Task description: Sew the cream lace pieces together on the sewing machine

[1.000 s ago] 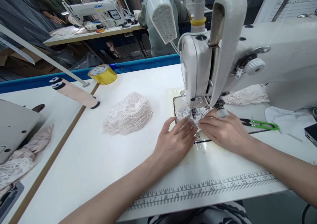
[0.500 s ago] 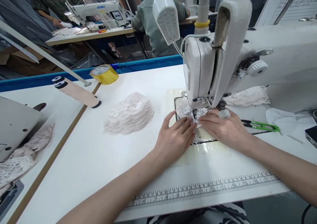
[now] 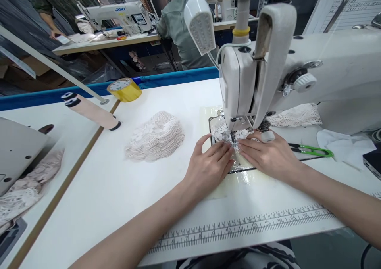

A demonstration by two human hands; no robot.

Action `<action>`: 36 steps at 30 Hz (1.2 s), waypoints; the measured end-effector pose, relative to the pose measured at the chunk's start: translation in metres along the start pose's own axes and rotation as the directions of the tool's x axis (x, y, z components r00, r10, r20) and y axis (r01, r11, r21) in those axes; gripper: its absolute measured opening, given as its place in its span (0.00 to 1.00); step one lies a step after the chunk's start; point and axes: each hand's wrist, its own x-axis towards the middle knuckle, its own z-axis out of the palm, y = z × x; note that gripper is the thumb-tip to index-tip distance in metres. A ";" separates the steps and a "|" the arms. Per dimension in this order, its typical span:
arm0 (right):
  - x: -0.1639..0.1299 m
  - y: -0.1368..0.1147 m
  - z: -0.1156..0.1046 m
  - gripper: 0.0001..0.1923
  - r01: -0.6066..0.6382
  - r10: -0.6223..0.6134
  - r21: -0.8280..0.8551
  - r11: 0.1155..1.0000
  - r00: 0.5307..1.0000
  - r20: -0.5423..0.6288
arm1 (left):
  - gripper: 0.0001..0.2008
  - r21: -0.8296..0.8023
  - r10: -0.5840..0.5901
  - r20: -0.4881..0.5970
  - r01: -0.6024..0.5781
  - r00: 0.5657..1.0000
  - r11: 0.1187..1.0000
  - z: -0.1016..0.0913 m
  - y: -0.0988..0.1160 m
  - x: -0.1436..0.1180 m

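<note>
White lace (image 3: 220, 132) lies under the presser foot of the white sewing machine (image 3: 240, 82), on the needle plate. My left hand (image 3: 208, 160) rests on the left of the lace, fingers stretched out flat and thumb apart, fingertips close to the foot. From the right, my right hand (image 3: 269, 152) lies flat with extended fingers, its tips on the lace beside the foot. Part of that hand is behind the machine's lower fittings. Left of my hands sits a stack of lace pieces (image 3: 156, 136).
Green-handled thread snips (image 3: 315, 150) and a white cloth (image 3: 345, 144) lie at right. More lace (image 3: 297, 115) is behind the needle area. Yellow tape (image 3: 125, 89) and a thread cone (image 3: 92, 112) stand at left. A ruler strip (image 3: 247, 227) marks the front edge. Co-workers sit beyond.
The lace at the foot has shifted slightly away from me, while my hands keep nearly the same pose. In the background, a co-worker's hand at far left has moved left.
</note>
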 end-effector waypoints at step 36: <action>0.002 0.003 0.006 0.16 -0.040 0.045 -0.102 0.994 0.998 0.040 | 0.14 0.017 -0.064 0.063 0.063 0.996 0.998 0.002 -0.015 0.005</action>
